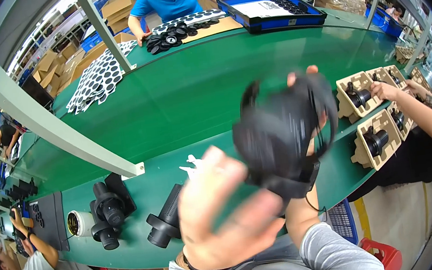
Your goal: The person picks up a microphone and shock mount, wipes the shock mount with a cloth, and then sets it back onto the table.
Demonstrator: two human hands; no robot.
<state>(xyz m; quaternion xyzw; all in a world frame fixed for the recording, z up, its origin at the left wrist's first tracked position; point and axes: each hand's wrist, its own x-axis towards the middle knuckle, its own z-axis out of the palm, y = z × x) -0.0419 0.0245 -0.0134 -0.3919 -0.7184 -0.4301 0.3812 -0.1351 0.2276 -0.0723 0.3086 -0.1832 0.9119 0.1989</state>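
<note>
A green workbench is stretching across the workshop, with black cylindrical parts lying at its near left and a co-worker's hand reaching over tan trays at the right. Above the bench, the person's right hand is gripping a motion-blurred black device from behind. The left hand, blurred too, is hanging loosely open just beside it, any contact being unclear.

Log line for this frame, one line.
left hand: open, blurred, contact unclear | right hand: holding black device | green bench, left side: black units, white cylinder
</note>
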